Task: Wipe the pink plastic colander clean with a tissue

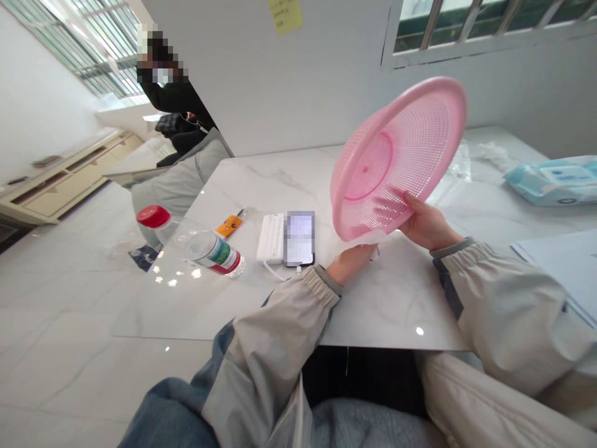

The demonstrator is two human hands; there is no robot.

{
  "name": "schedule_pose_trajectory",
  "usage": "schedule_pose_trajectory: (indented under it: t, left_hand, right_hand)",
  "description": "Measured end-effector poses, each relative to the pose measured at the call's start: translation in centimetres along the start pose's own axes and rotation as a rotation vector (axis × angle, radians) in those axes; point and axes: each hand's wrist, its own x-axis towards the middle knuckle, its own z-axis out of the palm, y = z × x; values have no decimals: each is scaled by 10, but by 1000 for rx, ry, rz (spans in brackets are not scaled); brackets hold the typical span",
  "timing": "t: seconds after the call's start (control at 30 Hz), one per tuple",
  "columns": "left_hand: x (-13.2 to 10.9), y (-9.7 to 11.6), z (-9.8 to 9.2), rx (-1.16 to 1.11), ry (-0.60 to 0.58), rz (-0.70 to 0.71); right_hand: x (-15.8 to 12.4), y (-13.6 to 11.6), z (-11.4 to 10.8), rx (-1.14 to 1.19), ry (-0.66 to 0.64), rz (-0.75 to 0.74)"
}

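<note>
A pink mesh plastic basket (373,168) is held tilted above the table, its round opening turned to the right and towards me. My right hand (429,225) grips its lower right rim, thumb on the near side. Finger shapes show faintly through the mesh beside that thumb. Below the basket is my left hand (352,264), its fingers hidden behind a thin white sheet, perhaps a tissue (368,238), and the basket's lower edge. Whether the left fingers grip anything cannot be seen.
On the marble-patterned table (275,311) are a phone (299,239), a white power bank (270,238), an orange item (229,226) and a red-capped bottle (219,254). To the right lie a blue wipes pack (553,179) and papers (564,264). A person (180,99) sits beyond the partition.
</note>
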Motion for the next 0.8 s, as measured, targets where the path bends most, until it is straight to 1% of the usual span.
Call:
schedule_pose_trajectory:
  t: [0.07, 0.2, 0.23, 0.3, 0.37, 0.43, 0.6, 0.8]
  left_hand:
    - [-3, 1, 1, -41, 35, -40]
    - [-6, 1, -1, 5, 75, -144]
    - [-7, 2, -2, 20, 84, -143]
    - [-7, 4, -3, 22, 107, -84]
    - [-7, 6, -4, 4, 130, 1]
    - [-7, 8, -5, -9, 146, 46]
    - [-5, 5, -4, -84, 120, 113]
    - [-3, -7, 0, -194, 106, 160]
  right_hand:
    - [5, -2, -3, -5, 100, -85]
    - [16, -10, -17, 42, 330, -370]
    - [18, -12, -19, 66, 382, -443]
    - [20, -15, -23, 105, 452, -532]
    - [21, -16, -23, 125, 444, -532]
    - [20, -15, -22, 139, 398, -492]
    - [20, -11, -22, 181, 337, -453]
    - [21, -11, -22, 188, 322, -438]
